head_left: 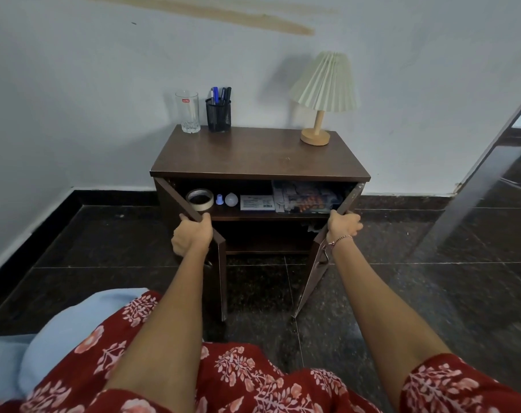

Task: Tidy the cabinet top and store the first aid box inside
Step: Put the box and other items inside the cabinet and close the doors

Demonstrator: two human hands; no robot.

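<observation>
Wall (74,84): pale, bluish-white plaster, with a brown stain (253,20) streaking across up top.
Skirting: black band (113,198) running along the wall's foot.
Floor: dark speckled stone tiles (402,293), glossy, thin pale joints.
Right edge: dark door frame (476,180), slanting.
Lower left: light blue cloth (59,332).

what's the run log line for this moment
left hand: grips left door top edge | right hand: grips right door top edge | first aid box: inside, upper shelf, right | cabinet top: glass, pen holder, lamp
</observation>
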